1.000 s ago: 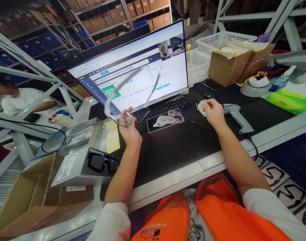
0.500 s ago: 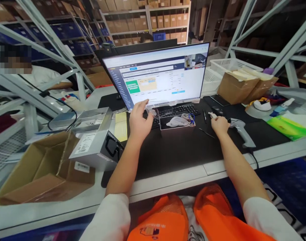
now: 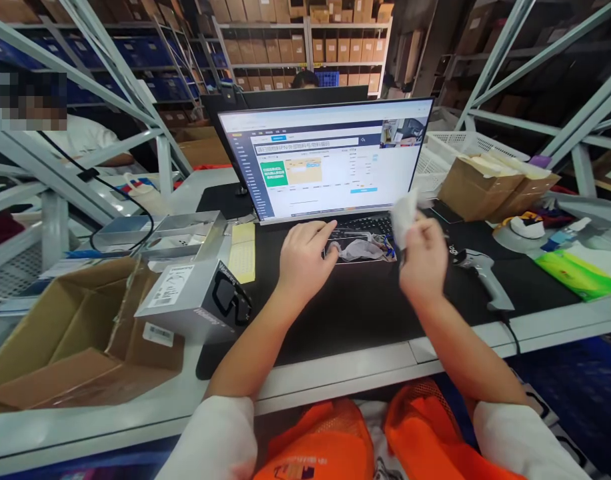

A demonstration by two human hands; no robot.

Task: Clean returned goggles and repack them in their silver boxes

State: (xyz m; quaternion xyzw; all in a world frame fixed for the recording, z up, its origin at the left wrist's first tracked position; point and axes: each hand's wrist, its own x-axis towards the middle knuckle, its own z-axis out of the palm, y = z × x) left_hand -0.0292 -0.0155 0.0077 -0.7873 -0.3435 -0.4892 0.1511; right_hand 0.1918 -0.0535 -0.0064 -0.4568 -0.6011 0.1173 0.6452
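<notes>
My left hand (image 3: 305,259) is at the left end of a dark, shallow open box (image 3: 393,259) in front of the keyboard. Its fingers are stretched out with the thumb apart; whether they touch the box or its contents, I cannot tell. Inside lie a greyish-white pouch (image 3: 363,249) and something with blue parts (image 3: 388,249). A clear, shiny piece (image 3: 349,233) shows near my left fingertips. My right hand (image 3: 424,260), raised just right of the box, is closed on a crumpled white tissue-like sheet (image 3: 404,217), blurred by motion.
Behind the hands stands a monitor (image 3: 325,170) with a keyboard (image 3: 380,225) below it. A barcode scanner (image 3: 485,277) lies at right. At left are a yellow notepad (image 3: 243,250), a grey product box (image 3: 195,300) and an open carton (image 3: 110,360). Another person's sleeve (image 3: 88,137) shows far left.
My right hand has lifted the white sheet from near the mouse and brought it left and up. My left hand has moved right and down from the screen to the box.
</notes>
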